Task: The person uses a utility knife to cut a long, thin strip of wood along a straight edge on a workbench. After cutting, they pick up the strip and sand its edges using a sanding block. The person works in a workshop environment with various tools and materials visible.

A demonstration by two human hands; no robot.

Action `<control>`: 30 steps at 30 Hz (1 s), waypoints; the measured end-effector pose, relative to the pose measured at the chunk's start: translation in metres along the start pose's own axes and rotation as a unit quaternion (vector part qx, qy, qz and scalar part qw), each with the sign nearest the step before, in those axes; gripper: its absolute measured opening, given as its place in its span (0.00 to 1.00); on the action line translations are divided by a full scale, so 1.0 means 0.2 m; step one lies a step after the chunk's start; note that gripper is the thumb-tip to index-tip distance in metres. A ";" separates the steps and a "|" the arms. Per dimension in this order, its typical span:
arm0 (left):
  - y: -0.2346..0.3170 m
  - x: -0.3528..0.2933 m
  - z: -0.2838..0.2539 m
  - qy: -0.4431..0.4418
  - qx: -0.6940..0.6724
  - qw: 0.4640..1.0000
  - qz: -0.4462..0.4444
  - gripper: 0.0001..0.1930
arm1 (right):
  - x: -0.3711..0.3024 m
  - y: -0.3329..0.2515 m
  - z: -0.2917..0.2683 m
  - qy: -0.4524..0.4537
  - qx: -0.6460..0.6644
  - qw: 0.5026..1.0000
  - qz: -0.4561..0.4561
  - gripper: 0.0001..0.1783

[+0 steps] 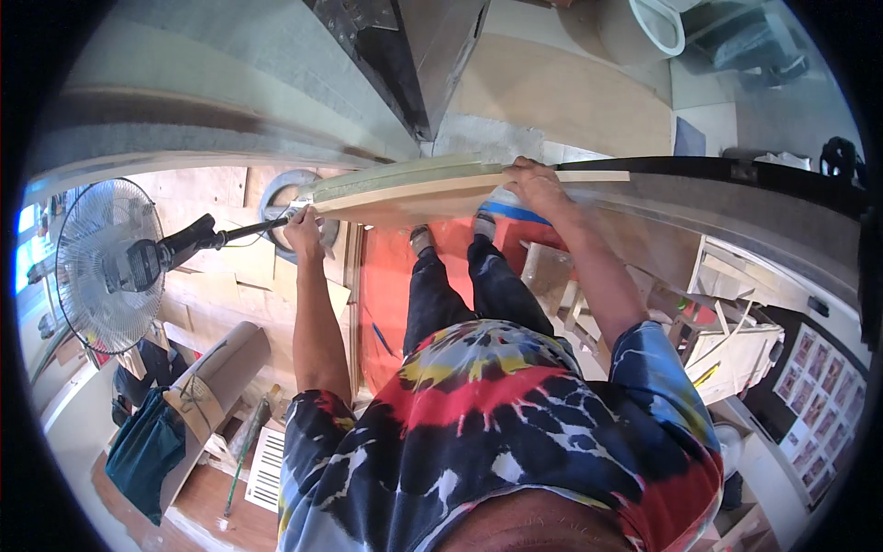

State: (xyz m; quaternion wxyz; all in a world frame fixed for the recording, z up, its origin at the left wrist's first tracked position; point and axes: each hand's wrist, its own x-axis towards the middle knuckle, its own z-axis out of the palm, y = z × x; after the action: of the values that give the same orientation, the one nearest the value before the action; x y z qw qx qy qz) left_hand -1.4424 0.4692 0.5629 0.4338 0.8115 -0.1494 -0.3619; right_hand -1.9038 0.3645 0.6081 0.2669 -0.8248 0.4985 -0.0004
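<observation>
A long, pale wooden strip [414, 195] runs crosswise in front of me along the edge of a greenish board [395, 180]. My left hand [303, 234] is closed on the strip's left end, thumb and fingers pinching it. Farther right, my right hand [538, 187] has its fingers curled over the same strip, which continues past it to the right. Part of the right hand's grip is hidden behind the hand itself. Just below the right hand shows a blue band [515, 212], whose object I cannot make out.
A standing fan [110, 267] is at the left, its pole reaching near my left hand. Under my feet lies a red surface [386, 304]. A dark-edged bench [736, 189] extends right. Wooden scraps and frames [727, 345] stand at the right, and a white bucket [644, 29] beyond.
</observation>
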 end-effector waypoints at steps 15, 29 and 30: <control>-0.30 -0.53 -0.25 -0.411 0.117 0.863 0.271 0.13 | -0.88 -0.56 -0.43 0.250 0.313 0.914 0.060 0.17; 0.76 -1.79 0.41 -0.691 0.197 0.613 0.329 0.23 | -1.22 -1.12 0.24 0.453 0.557 0.684 0.129 0.16; 0.68 -1.82 0.47 -0.698 0.194 0.602 0.335 0.23 | -1.21 -1.13 0.25 0.451 0.543 0.695 0.136 0.16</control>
State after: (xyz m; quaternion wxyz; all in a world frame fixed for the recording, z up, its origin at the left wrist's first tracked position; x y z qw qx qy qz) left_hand -1.7523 0.5370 0.8067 0.1203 0.2699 -0.7350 -0.6103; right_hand -1.8264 0.6671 0.7295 0.4089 -0.3602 0.5789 -0.6066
